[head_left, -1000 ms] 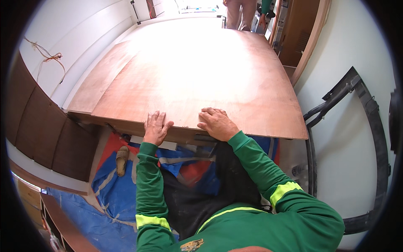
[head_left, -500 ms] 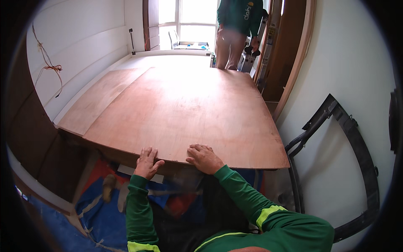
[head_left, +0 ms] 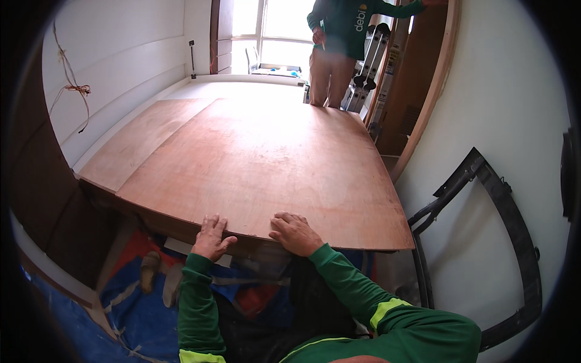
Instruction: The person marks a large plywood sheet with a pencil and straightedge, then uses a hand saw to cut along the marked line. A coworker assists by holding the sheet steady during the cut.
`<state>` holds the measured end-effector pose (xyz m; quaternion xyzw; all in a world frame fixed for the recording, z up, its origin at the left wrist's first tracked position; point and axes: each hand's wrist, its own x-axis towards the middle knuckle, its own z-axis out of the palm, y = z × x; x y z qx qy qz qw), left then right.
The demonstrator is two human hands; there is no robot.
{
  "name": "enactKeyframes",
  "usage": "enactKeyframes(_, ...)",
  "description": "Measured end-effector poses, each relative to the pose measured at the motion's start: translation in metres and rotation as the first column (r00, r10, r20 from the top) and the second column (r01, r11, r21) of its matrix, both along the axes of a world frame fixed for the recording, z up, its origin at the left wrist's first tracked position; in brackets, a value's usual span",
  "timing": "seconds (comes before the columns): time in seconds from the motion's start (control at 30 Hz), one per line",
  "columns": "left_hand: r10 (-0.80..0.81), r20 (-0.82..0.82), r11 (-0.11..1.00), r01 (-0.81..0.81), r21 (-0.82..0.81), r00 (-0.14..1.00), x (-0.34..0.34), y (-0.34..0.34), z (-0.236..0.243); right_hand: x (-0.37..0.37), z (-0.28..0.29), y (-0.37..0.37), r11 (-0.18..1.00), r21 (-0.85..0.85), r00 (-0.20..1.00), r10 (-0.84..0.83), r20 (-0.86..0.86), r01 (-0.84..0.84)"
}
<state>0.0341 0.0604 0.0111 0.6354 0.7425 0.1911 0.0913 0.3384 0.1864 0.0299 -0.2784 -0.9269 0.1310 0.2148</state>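
Note:
A large reddish-brown plywood sheet [head_left: 272, 175] lies flat in front of me, beside a narrower plywood strip [head_left: 142, 145] on its left. My left hand [head_left: 212, 240] rests at the near edge of the large sheet, fingers stretched onto the top and thumb out to the side. To its right, my right hand [head_left: 295, 234] lies on the same edge, its fingers slightly bent on the surface and its palm toward me. Both hands touch the wood without wrapping round it. The underside of the sheet is hidden.
A co-worker [head_left: 339, 48] stands at the far right end, by a ladder [head_left: 370, 60] and a doorway. A black metal frame [head_left: 514, 218] leans on the right wall. Bundled wires [head_left: 75, 89] hang at left. Blue and red sheeting [head_left: 136, 290] covers the floor below me.
The co-worker has raised one arm out to the right toward the door frame and bent the other at the waist. My hands stay at the sheet's edge; the view has shifted slightly.

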Motion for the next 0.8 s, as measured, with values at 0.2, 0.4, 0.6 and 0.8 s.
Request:
enactKeyframes(0.2,0.006,-0.007,1.0,-0.005,0.021,1.0,0.002,-0.002,0.002,0.021,0.005,0.011,0.98,-0.191,0.978,0.012,-0.208,-0.053)
enactKeyframes(0.4,0.036,-0.1,0.999,-0.038,-0.016,0.994,0.011,0.006,0.017,0.067,0.057,0.054,0.964,-0.266,0.96,-0.091,-0.266,0.018)
enactKeyframes(0.6,0.095,-0.119,0.967,-0.063,0.248,0.988,0.038,0.023,0.022,0.11,0.196,0.111,0.981,0.053,0.962,-0.169,-0.212,0.184)
enactKeyframes(0.8,0.077,-0.089,0.964,-0.051,0.261,0.993,0.047,0.029,0.021,0.104,0.328,0.183,0.771,0.552,0.948,-0.239,-0.211,0.317)
